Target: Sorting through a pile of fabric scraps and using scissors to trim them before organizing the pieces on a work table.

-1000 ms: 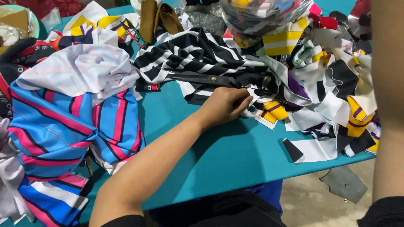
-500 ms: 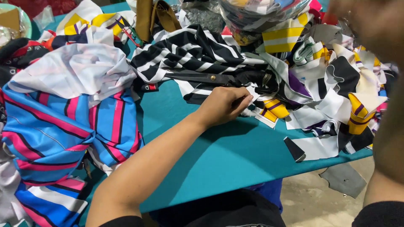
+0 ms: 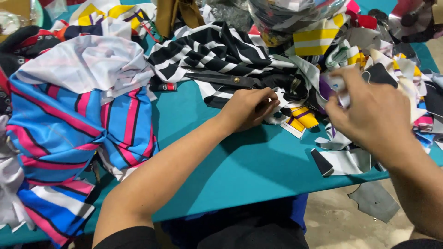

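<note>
Two hands over our teal table (image 3: 258, 170). Our left hand (image 3: 249, 108), fingers curled shut, presses black-and-white striped fabric (image 3: 217, 55); black scissors (image 3: 226, 79) lie just beyond its knuckles. Our right hand (image 3: 367, 115), blurred, fingers bent, pinches a pale scrap (image 3: 342, 94) above the scrap heap (image 3: 392, 64). Far left of both lies a blue-and-pink striped garment (image 3: 69, 133).
</note>
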